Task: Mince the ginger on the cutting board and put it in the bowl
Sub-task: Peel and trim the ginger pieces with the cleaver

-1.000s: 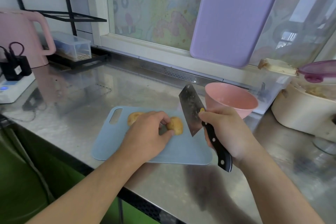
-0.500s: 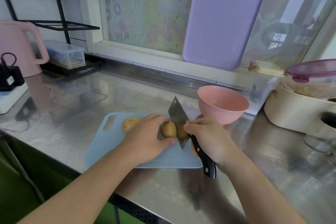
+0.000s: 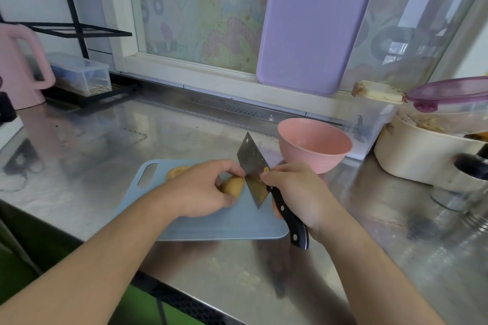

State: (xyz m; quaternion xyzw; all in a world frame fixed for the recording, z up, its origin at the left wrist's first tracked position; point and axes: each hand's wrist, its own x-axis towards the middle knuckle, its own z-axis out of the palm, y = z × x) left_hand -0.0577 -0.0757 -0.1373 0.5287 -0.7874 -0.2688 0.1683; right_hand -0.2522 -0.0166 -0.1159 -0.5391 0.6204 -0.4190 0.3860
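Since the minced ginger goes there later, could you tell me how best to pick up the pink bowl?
Cup the bowl from its far right side, low on the outer wall: it stands upright, tapering toward its base, and the right hand with the cleaver crowds its near left.

from my hands, the steel counter (image 3: 111,140) lies open from 9 to 11 o'clock, bare metal out to the pink kettle (image 3: 18,68) and the clear box (image 3: 79,74) under the black rack (image 3: 76,31) at the far left. at 1 o'clock the pink bowl (image 3: 314,145) stands just beside the cleaver (image 3: 253,174), closing that side. at 12 o'clock a strip of counter runs to the window sill, where the purple board (image 3: 311,24) leans. at 2 to 3 o'clock the white pot (image 3: 422,155), the lidded tub (image 3: 454,105) and a dark-capped jar (image 3: 470,182) crowd the right. at 4 to 6 o'clock the near counter is open to its edge
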